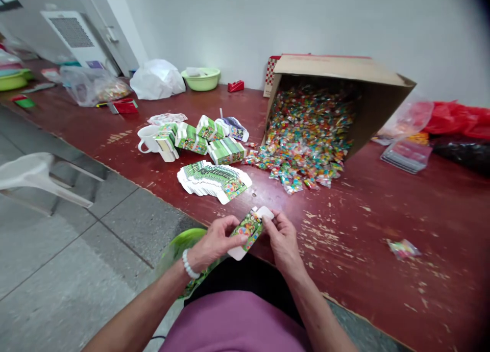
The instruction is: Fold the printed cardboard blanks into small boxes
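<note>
Near the front edge of a long, dark red, scuffed table (pixel 356 189), a small green card box (pixel 250 227) is resting in two bare hands. It is showing bright printed pictures, and smooth white flaps are sticking out at both ends. The left hand (pixel 218 237) is pinching the box, with the thumb lying on the printed front. The right hand (pixel 282 237) is pinching the white flap at the 1 o'clock end. A bracelet of round, smooth, pale beads (pixel 190 264) is circling the left wrist.

With the box as the middle of the clock, a fan of thin, green and white printed cards (pixel 214 181) is lying at 11 o'clock, layer over layer. Further out that way, chunky green and white printed blocks (pixel 227 150) are sitting close together. At 10 o'clock, a smooth, round, white mug (pixel 148 137) is standing just beside them. At 1 o'clock, a heap of crinkly, clear plastic packets with bright bits inside (pixel 302 132) is spilling from a big, brown cardboard carton (pixel 344 69). At 3 o'clock, one crinkly packet (pixel 403 249) is lying well apart from the heap. At 9 o'clock, a round, bright green tub (pixel 184 235) is sitting below the table edge.
</note>
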